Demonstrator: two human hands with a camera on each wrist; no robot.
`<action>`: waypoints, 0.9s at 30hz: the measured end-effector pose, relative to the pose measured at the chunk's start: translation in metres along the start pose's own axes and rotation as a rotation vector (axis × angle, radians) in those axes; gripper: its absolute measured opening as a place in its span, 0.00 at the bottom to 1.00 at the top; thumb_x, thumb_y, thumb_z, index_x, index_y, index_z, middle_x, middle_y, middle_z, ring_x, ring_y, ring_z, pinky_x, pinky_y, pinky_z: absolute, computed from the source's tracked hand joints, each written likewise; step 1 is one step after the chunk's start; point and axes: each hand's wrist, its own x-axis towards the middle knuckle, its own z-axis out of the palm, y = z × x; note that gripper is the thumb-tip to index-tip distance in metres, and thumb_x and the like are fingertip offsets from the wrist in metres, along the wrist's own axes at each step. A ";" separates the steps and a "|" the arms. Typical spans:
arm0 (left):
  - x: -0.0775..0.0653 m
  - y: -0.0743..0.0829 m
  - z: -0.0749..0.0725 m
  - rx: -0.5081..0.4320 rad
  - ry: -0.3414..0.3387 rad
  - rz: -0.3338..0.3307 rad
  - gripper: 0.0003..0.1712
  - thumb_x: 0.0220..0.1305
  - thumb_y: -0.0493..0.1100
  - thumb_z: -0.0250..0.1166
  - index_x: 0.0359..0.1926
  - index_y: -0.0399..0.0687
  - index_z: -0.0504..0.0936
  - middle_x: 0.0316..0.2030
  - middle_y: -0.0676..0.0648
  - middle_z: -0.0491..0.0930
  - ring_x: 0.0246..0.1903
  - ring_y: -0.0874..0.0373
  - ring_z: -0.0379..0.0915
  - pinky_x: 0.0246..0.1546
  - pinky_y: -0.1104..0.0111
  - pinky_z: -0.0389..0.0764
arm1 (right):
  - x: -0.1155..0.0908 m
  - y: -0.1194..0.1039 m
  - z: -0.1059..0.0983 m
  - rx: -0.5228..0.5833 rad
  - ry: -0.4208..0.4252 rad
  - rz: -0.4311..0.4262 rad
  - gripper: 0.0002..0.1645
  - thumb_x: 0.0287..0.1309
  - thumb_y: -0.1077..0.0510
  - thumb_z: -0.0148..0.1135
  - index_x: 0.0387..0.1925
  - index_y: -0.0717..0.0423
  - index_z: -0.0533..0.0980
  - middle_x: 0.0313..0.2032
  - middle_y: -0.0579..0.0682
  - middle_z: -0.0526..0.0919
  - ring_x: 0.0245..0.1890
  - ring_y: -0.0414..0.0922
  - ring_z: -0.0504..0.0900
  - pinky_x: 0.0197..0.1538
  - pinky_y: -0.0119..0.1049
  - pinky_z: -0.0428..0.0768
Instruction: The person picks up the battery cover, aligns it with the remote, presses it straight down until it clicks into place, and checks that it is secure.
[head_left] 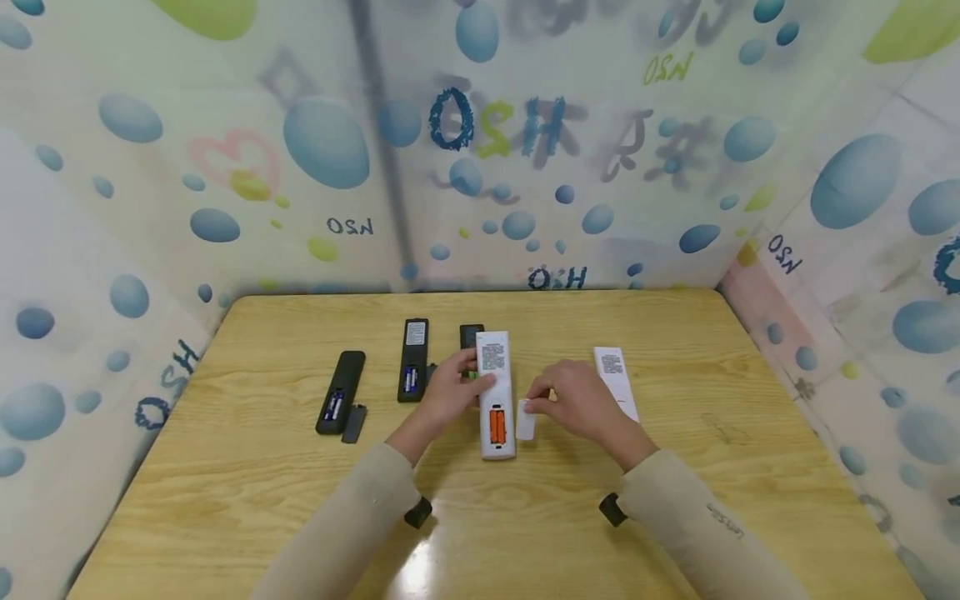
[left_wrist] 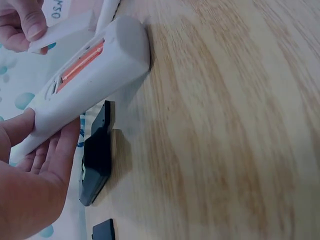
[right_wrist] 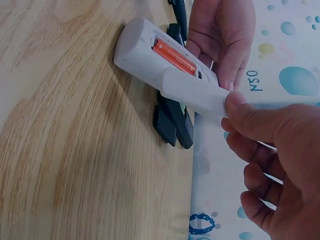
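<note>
Where the wooden table [head_left: 675, 517] spreads below both arms, the white remote [head_left: 502, 390] is tilted near its middle, back outward, its long axis running almost twelve to six o'clock. From nine o'clock the left hand [head_left: 448, 390] is clamped on it, thumb over the back. From two o'clock the right hand [head_left: 579, 400] pinches the white cover [head_left: 526, 423], which points out toward eight from that hand, the nearer one. Nearly parallel to the remote, it sits just beside the orange batteries [head_left: 497, 427], at their three o'clock.
</note>
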 end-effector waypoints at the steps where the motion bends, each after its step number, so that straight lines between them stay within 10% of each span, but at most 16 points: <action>1: 0.000 -0.001 0.000 0.002 0.000 0.007 0.29 0.66 0.40 0.64 0.66 0.50 0.70 0.56 0.43 0.77 0.43 0.53 0.81 0.37 0.64 0.86 | 0.000 -0.001 0.000 -0.001 -0.001 -0.002 0.07 0.53 0.44 0.71 0.31 0.40 0.86 0.30 0.34 0.86 0.32 0.35 0.77 0.41 0.35 0.76; 27: -0.004 -0.003 -0.003 0.060 -0.017 0.107 0.31 0.65 0.41 0.65 0.67 0.48 0.68 0.57 0.38 0.76 0.37 0.54 0.82 0.36 0.58 0.87 | 0.009 -0.030 0.013 -0.059 0.078 -0.141 0.05 0.54 0.46 0.71 0.28 0.40 0.85 0.28 0.34 0.84 0.28 0.34 0.71 0.38 0.32 0.68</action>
